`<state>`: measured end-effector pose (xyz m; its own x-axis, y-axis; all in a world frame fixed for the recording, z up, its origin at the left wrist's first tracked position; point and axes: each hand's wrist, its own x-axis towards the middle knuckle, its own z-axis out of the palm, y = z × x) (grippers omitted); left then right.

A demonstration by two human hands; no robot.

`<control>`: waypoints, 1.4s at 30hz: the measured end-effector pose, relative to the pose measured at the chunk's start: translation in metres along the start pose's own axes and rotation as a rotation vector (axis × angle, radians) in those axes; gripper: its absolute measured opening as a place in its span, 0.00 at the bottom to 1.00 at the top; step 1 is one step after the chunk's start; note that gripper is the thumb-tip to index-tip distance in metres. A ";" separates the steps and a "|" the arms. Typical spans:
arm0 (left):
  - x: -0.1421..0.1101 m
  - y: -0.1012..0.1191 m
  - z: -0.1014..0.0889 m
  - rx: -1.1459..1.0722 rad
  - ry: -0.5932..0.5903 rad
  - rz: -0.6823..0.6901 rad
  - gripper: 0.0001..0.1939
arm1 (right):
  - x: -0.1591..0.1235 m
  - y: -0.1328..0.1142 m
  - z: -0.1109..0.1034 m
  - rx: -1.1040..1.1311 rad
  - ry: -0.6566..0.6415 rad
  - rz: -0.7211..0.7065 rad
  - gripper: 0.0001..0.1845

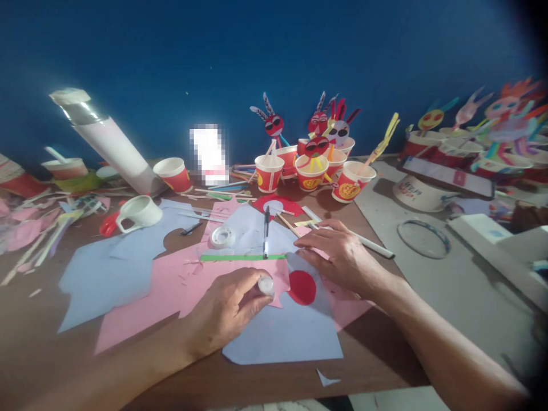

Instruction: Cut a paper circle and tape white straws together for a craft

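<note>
My left hand (233, 311) is closed around a small, round, whitish cylinder (266, 285), seen end-on; its exact kind is unclear. To its right, my right hand (338, 254) reaches over the papers with fingers stretched out, near a thin wooden stick (290, 225) and a long pale strip (372, 244). A red paper circle (302, 287) lies on blue paper (282, 339), between my hands. Just beyond are a black pen (266, 231), a green strip (240, 258) and a roll of clear tape (223, 236), on pink and blue sheets.
Paper cups with red decorated puppets (317, 147) stand at the back. On the left are a white mug (140, 213), a tilted white flask (115, 142) and paper scraps (25, 228). A ring-shaped band (423, 238) and more puppet cups (458, 149) occupy the right.
</note>
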<state>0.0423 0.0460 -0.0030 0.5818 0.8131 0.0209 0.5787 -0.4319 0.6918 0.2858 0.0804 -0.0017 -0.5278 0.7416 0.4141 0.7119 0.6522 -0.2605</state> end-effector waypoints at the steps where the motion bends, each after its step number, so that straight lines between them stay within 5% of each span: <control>1: 0.000 0.000 0.001 0.005 0.000 0.005 0.05 | 0.000 0.000 0.000 -0.001 -0.003 -0.001 0.10; 19: 0.004 -0.002 0.003 -0.031 0.004 0.167 0.06 | 0.001 -0.001 -0.001 0.017 0.004 0.025 0.10; 30: 0.005 -0.005 0.006 -0.032 0.038 0.149 0.06 | -0.018 0.022 -0.057 -0.069 0.226 0.221 0.09; 42: -0.001 -0.008 0.009 0.032 0.005 0.044 0.07 | -0.029 0.045 -0.045 -0.218 0.079 0.345 0.11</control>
<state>0.0421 0.0447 -0.0153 0.6045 0.7948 0.0547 0.5706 -0.4799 0.6664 0.3536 0.0815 0.0135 -0.2102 0.8910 0.4024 0.9266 0.3128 -0.2086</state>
